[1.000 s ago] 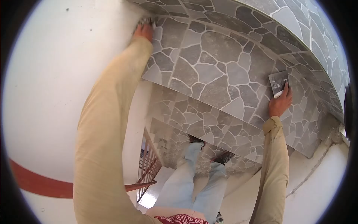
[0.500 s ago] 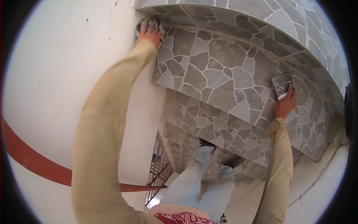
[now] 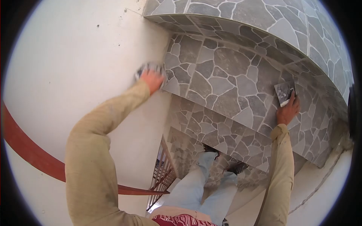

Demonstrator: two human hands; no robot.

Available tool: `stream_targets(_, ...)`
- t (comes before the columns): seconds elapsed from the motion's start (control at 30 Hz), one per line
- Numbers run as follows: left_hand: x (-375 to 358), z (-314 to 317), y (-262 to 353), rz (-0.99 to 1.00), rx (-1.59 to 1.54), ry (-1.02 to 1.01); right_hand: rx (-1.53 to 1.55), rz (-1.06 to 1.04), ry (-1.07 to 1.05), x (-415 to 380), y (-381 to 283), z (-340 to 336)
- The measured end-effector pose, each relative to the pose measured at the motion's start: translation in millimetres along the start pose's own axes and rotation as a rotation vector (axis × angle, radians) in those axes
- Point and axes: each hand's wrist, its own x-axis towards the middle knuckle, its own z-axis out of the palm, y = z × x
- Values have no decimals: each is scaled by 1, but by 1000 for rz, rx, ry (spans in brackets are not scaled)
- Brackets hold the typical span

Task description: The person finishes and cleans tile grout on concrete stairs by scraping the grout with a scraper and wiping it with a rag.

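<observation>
My left hand [image 3: 152, 80], smeared by motion, is closed over a bunched grey-and-white cloth [image 3: 143, 69]. It is at the left end of a stone-patterned stair tread [image 3: 222, 75], where the tread meets the white wall. Toward the tread's right side, my right hand [image 3: 288, 110] grips a flat, dark, square plate [image 3: 283, 92] with white smears on it. The index finger lies stretched along the plate. How the other fingers hold it is partly hidden.
A curved tiled riser [image 3: 241, 32] rises behind the tread to a higher step. Lower steps [image 3: 211, 120] descend toward my shoes [image 3: 236, 167]. A red band [image 3: 34, 152] runs along the left wall [image 3: 75, 75], near a brown metal railing [image 3: 163, 165].
My left hand has come down with the cloth from the tread's back left corner to its front left edge. My right hand and the plate stay nearly in place.
</observation>
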Motion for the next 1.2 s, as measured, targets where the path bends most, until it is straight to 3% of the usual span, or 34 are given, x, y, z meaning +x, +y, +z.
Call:
stream_targets(0.03,30,-12,-21,-52,-26,224,2,-12,9,1,-1,1)
stream_targets(0.07,58,-43,-32,-200,-134,197,23,0,-2,-1,0,4)
stream_targets(0.1,90,-39,-54,-208,-357,393,37,16,-11,-1,3,6)
stream_targets(0.17,131,-61,-51,-522,-680,362,25,13,-3,-3,5,9)
stream_targets(0.2,155,-50,-49,-522,-695,368,23,14,-5,-1,4,10)
stream_targets(0.27,205,-3,-36,-832,-838,457,20,16,-39,1,2,7)
stream_targets(0.33,263,51,-18,-892,-801,441,6,20,-61,1,-1,1)
stream_targets(0.5,271,32,8,-1056,-946,542,30,22,-83,0,-4,-3)
stream_targets(0.57,270,45,16,-1033,-996,616,28,28,-63,1,-2,-2)
stream_targets(0.63,260,75,30,-224,-851,1021,63,-9,-57,2,-2,-4)
stream_targets(0.77,204,24,27,-197,-804,1100,40,47,-77,2,-8,-3)
stream_targets(0.83,211,17,0,-906,-1032,743,32,36,-76,1,-1,2)
stream_targets(0.87,232,14,4,-904,-1045,742,20,32,-74,4,1,1)
stream_targets(0.93,268,11,22,-1092,-896,674,63,30,-95,1,-2,-3)
stream_targets(0.97,269,15,31,-1099,-894,670,66,25,-99,1,-2,-4)
stream_targets(1.03,245,29,46,-640,-1013,772,57,62,-122,3,-4,-3)
stream_targets(1.07,218,31,50,-392,-783,893,70,67,-116,5,-9,-3)
stream_targets(1.17,212,41,11,-411,-653,874,29,53,-90,0,-7,-10)
stream_targets(1.2,218,35,0,-578,-730,775,36,25,-69,1,-6,-8)
